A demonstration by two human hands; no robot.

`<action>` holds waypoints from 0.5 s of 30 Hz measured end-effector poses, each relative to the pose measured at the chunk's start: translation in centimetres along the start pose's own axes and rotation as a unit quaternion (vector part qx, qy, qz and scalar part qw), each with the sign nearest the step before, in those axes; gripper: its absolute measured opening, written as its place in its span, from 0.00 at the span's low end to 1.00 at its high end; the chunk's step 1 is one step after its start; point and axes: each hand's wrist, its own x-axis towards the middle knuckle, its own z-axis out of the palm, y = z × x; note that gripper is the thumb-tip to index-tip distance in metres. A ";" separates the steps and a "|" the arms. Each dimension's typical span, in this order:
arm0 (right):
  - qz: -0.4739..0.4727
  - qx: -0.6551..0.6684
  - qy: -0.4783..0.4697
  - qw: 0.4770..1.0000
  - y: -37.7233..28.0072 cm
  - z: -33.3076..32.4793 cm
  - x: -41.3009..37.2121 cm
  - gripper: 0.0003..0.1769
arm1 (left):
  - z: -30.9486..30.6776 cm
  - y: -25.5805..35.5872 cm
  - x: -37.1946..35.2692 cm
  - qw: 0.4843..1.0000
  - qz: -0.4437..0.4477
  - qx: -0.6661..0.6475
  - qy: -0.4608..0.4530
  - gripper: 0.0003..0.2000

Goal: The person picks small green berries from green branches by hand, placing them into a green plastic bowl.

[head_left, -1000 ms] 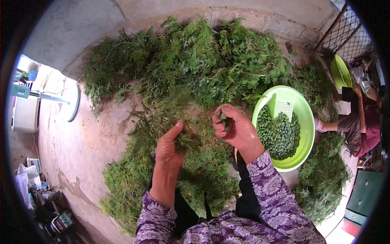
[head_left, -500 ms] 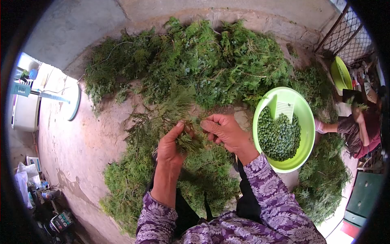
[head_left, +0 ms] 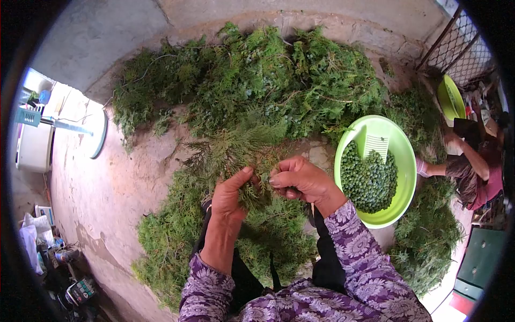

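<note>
My left hand [head_left: 229, 196] is closed around a leafy evergreen sprig [head_left: 228, 146], whose flat fronds fan out beyond the fingers. Close beside it, my right hand [head_left: 304, 181] has thumb and fingertips pinched together at the sprig's right side; whatever lies between them is too small to make out. Right of that hand stands a light green basin [head_left: 403, 185] with a ridged washboard panel [head_left: 377, 140]. Small round green cones [head_left: 367, 185] fill much of its bottom.
A long heap of evergreen branches [head_left: 257, 75] lies along the wall. More cut foliage [head_left: 166, 231] surrounds my legs, with another pile [head_left: 429, 236] below the basin. At right sits another person [head_left: 480, 161] near a second green basin [head_left: 450, 97]. A fan base [head_left: 96, 134] stands left.
The sprig in my left hand has turned and shifted slightly to the right. Both hands moved a little; the right fingers stay pinched. The other person's arm has moved.
</note>
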 end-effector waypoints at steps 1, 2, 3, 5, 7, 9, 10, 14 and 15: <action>0.000 0.000 0.000 1.000 0.0 0.1 0.0 0.05 | 0.0 -0.1 0.1 1.000 0.001 0.005 0.006 0.04; 0.003 -0.005 0.007 1.000 0.0 0.2 -0.1 0.05 | 0.0 -0.2 0.1 1.000 0.002 0.009 0.012 0.04; 0.005 -0.010 0.014 1.000 0.0 0.4 -0.1 0.05 | 0.1 -0.2 0.1 1.000 0.002 0.009 0.011 0.04; 0.007 -0.017 -0.015 1.000 -0.4 0.4 -0.9 0.05 | 0.3 -0.2 0.2 1.000 0.003 -0.015 0.016 0.05; 0.009 -0.024 -0.047 0.999 -0.6 0.6 -1.5 0.05 | -1.1 0.7 1.1 0.997 0.030 -0.064 -0.034 0.05; -0.033 0.057 -0.042 0.997 -0.4 0.8 -2.1 0.08 | -1.9 1.4 1.3 0.989 0.057 -0.110 -0.083 0.06; -0.033 0.058 -0.042 0.997 -0.6 1.1 -2.2 0.08 | -1.9 1.5 1.0 0.989 0.048 -0.115 -0.080 0.06; -0.086 0.116 0.017 0.989 -1.0 1.3 -1.8 0.12 | -2.4 1.1 1.1 0.986 0.020 -0.138 -0.091 0.06; -0.091 0.107 0.024 0.990 -0.9 1.1 -1.5 0.13 | -2.3 1.0 1.2 0.984 0.013 -0.151 -0.097 0.07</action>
